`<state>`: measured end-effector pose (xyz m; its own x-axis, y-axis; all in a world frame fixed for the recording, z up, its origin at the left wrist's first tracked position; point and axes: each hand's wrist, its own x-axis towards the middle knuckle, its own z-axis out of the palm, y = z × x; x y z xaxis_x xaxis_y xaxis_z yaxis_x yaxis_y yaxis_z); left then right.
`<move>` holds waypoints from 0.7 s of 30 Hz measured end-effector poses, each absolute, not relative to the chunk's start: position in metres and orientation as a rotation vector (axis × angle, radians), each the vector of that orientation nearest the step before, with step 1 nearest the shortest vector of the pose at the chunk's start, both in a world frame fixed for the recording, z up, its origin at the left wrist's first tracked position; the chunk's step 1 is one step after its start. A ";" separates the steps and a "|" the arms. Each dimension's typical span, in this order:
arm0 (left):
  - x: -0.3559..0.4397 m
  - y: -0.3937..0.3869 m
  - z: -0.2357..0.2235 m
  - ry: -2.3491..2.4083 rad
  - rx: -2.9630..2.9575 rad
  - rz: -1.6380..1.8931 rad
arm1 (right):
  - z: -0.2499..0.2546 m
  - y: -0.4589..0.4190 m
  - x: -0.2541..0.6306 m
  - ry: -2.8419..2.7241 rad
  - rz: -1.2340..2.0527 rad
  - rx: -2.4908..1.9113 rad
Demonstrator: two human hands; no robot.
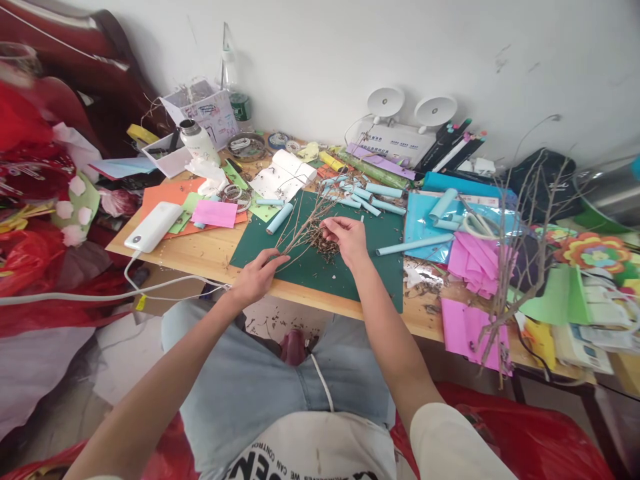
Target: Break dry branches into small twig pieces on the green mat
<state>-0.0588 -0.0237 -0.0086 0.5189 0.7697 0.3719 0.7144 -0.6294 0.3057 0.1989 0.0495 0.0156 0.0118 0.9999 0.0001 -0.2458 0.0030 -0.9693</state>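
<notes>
Dry twigs slant across green cutting mat. Left hand, eight o'clock, grips them; right hand, two o'clock, pinched narrow, contents unclear. Looks like stripping step; next move calls for firm left hold, light plucking.

Home craft corner, wooden desk, cutting mat, pink paper

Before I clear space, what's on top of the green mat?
On the green mat: blue tubes and a heap of brown bits. The left hand holds thin twigs over it. Whatever the heap and right hand cover can't be seen.
</notes>
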 end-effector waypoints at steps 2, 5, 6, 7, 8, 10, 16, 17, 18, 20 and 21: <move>-0.059 -0.023 -0.009 1.284 2.638 0.740 | 0.015 0.049 0.199 -1.062 1.291 -1.027; -0.059 -0.023 -0.010 1.282 2.644 0.727 | 0.014 0.048 0.198 -1.084 1.299 -1.021; -0.059 -0.023 -0.010 1.284 2.647 0.722 | 0.014 0.047 0.198 -1.095 1.310 -1.024; -0.059 -0.023 -0.010 1.283 2.652 0.719 | 0.015 0.047 0.197 -1.118 1.327 -1.033; -0.058 -0.023 -0.010 1.280 2.658 0.718 | 0.015 0.046 0.196 -1.147 1.343 -1.050; -0.058 -0.023 -0.009 1.267 2.678 0.718 | 0.016 0.046 0.194 -1.178 1.340 -1.085; -0.058 -0.024 -0.008 1.278 2.717 0.679 | 0.019 0.054 0.194 -0.924 1.213 -1.036; -0.058 -0.024 -0.008 1.276 2.716 0.673 | 0.019 0.055 0.194 -0.887 1.227 -1.032; -0.058 -0.024 -0.007 1.272 2.714 0.670 | 0.019 0.057 0.195 -0.861 1.242 -1.027; -0.058 -0.024 -0.007 1.261 2.708 0.674 | 0.018 0.058 0.194 -0.851 1.257 -1.027; -0.058 -0.024 -0.007 1.258 2.705 0.677 | 0.017 0.057 0.193 -0.867 1.255 -1.034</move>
